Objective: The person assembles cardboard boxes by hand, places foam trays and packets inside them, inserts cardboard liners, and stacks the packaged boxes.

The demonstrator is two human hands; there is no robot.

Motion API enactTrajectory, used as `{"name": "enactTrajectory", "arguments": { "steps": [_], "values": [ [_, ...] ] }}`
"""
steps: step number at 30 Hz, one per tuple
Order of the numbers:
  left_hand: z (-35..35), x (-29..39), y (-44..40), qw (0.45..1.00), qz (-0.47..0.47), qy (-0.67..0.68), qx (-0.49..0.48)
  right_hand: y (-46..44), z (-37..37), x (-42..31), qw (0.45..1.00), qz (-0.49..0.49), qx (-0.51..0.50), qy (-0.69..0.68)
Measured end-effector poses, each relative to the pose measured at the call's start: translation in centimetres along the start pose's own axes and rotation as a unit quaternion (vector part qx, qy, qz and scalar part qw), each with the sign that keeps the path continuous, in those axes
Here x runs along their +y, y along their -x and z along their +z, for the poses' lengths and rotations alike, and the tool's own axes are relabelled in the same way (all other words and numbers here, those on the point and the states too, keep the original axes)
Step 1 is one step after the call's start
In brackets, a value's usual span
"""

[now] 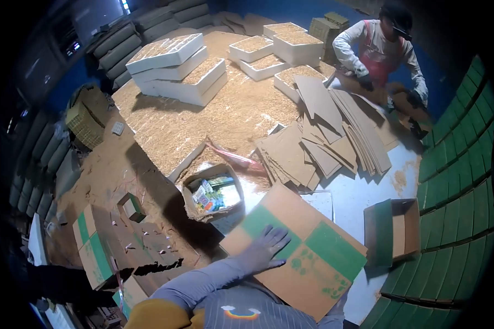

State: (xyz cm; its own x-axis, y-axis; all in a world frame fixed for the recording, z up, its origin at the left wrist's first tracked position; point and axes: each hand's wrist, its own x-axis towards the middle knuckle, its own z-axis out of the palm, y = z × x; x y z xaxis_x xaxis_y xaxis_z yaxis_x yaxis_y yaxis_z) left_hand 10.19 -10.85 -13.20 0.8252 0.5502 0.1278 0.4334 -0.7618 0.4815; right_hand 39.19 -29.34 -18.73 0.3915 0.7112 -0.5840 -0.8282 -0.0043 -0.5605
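Observation:
A large brown cardboard box [324, 257] with green blocks and green prints lies tilted in front of my body. My left hand [265, 249] rests flat on its upper face, fingers spread, holding nothing. My right hand is hidden, apparently behind or under the box; only a bit of sleeve shows at the lower right. Just beyond the box is a small open carton [190, 204] with colourful printed packets [211, 192] inside. To the right, an open brown and green box [380, 233] stands on the white surface.
Loose cardboard sheets [291, 151] are piled ahead. White trays [175, 88] of pale shavings stand on a bed of shavings [170, 129]. Rows of green boxes [455, 181] line the right. A co-worker [381, 55] handles cardboard at the back right. Cartons [96, 241] lie at lower left.

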Motion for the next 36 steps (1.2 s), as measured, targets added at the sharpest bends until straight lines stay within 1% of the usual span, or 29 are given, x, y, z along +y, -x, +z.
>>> {"name": "enactTrajectory", "arguments": {
  "steps": [2,3,6,7,8,11,12,13,14,16,17,18,19,20,21,22,23,24,25,26,27,28,29,30,31,32,34,35,36],
  "values": [
    [-1.8,-3.1,0.2,1.0,0.007,-0.006,0.0,0.0,2.0,1.7,1.0,0.006,0.013,-0.009],
    [-3.1,-4.5,0.3,1.0,0.021,-0.008,0.016,0.3,2.6,2.5,1.0,0.006,0.026,-0.011],
    [-4.9,-7.8,1.0,0.998,0.055,-0.002,0.018,3.3,3.5,3.3,0.997,-0.013,0.074,0.006],
    [-5.1,-8.1,1.3,0.999,0.051,0.018,0.007,4.7,3.7,3.4,0.995,-0.023,0.093,0.022],
    [-5.2,-8.2,1.2,0.998,0.049,0.033,0.0,5.7,4.2,3.6,0.992,-0.034,0.11,0.043],
    [-4.8,-7.6,0.2,0.998,0.029,0.048,0.01,8.8,5.4,4.6,0.967,-0.064,0.129,0.21],
    [-4.3,-6.7,0.1,0.998,0.024,0.053,0.012,9.5,5.6,4.6,0.932,-0.109,0.148,0.313],
    [-3.4,-6.2,-0.3,0.997,0.031,0.058,0.036,9.7,6.0,4.2,0.883,-0.153,0.17,0.411],
    [-2.6,-5.8,-0.2,0.998,0.033,0.05,0.026,10.2,6.1,3.7,0.821,-0.195,0.197,0.5],
    [-2.6,-5.1,-0.5,0.998,0.049,0.043,0.005,11.0,8.6,0.6,0.747,-0.204,0.228,0.589],
    [-6.3,-4.9,-0.7,0.986,0.086,0.128,-0.067,10.7,8.9,-0.7,0.786,-0.193,0.256,0.529],
    [-9.0,-4.5,-0.1,0.979,0.138,0.106,-0.107,9.9,8.3,-1.9,0.811,-0.215,0.238,0.49],
    [-11.5,-3.9,0.1,0.972,0.183,0.054,-0.133,9.7,8.7,-3.2,0.834,-0.239,0.217,0.448],
    [-13.5,-3.4,0.3,0.962,0.218,-0.014,-0.162,9.8,9.3,-5.0,0.835,-0.171,0.191,0.487],
    [-13.2,-4.0,0.8,0.951,0.248,-0.102,-0.15,9.8,9.5,-7.1,0.793,-0.102,0.186,0.571],
    [-16.0,-3.0,0.5,0.958,0.218,-0.086,-0.163,9.8,9.7,-9.2,0.739,-0.036,0.168,0.651],
    [-19.7,-1.5,-0.7,0.958,0.208,-0.092,-0.176,12.0,14.5,-10.3,0.659,-0.097,0.226,0.711],
    [-21.9,-1.3,-1.6,0.958,0.244,-0.083,-0.123,13.2,14.7,-11.0,0.475,-0.401,0.148,0.769],
    [-24.3,-0.3,-2.6,0.962,0.24,-0.067,-0.114,16.0,19.7,-12.0,0.554,-0.381,0.153,0.725],
    [-26.9,1.2,-4.1,0.967,0.198,-0.022,-0.157,17.3,22.3,-11.7,0.524,-0.425,0.086,0.733],
    [-28.1,1.8,-5.3,0.972,0.174,-0.03,-0.155,17.7,24.0,-11.0,0.489,-0.467,0.019,0.737],
    [-28.4,1.3,-7.0,0.969,0.175,-0.02,-0.175,17.2,25.3,-10.0,0.433,-0.433,0.0,0.791],
    [-28.0,-0.4,-8.9,0.96,0.142,0.099,-0.222,15.6,24.8,-8.5,0.352,-0.476,0.048,0.805],
    [-28.9,-0.7,-10.9,0.896,-0.068,0.262,-0.353,14.4,24.3,-8.4,0.326,-0.509,0.061,0.794],
    [-29.0,-2.8,-12.5,0.867,-0.114,0.307,-0.375,13.0,23.5,-8.3,0.288,-0.552,0.072,0.779],
    [-28.9,-4.0,-14.5,0.836,-0.153,0.345,-0.399,13.0,22.6,-8.0,0.28,-0.609,0.069,0.739],
    [-29.3,-4.0,-15.3,0.829,-0.092,0.35,-0.427,12.2,22.0,-6.2,0.261,-0.715,0.036,0.648],
    [-30.0,-3.0,-15.1,0.843,-0.143,0.344,-0.387,11.2,21.7,-6.4,0.285,-0.722,0.028,0.629],
    [-28.6,-5.1,-15.8,0.882,-0.077,0.317,-0.34,10.2,21.2,-6.7,0.309,-0.729,0.021,0.611]
  ]
}}
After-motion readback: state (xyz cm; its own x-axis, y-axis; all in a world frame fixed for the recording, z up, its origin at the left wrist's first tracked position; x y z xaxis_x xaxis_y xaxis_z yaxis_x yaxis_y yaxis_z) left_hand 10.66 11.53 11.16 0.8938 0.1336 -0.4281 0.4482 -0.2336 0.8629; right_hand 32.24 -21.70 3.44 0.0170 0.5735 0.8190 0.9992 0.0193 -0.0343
